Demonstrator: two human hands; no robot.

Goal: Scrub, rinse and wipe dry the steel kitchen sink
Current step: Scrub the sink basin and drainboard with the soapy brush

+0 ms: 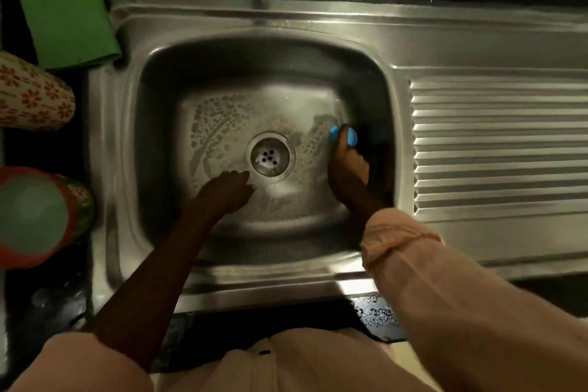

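Pale sleeves (461,289) reach over the steel sink (222,264) set in the dark table (41,305). The right hand (348,169) grips a blue scrubber (345,136) against the soapy basin's right side; the left hand (227,191), fingers relaxed, rests beside the drain (269,158). A green cloth (63,6) lies at upper left.

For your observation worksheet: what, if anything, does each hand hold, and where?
The right hand grips a blue scrubber, fingers curled over its top. The left hand holds nothing, resting on the steel sink floor.
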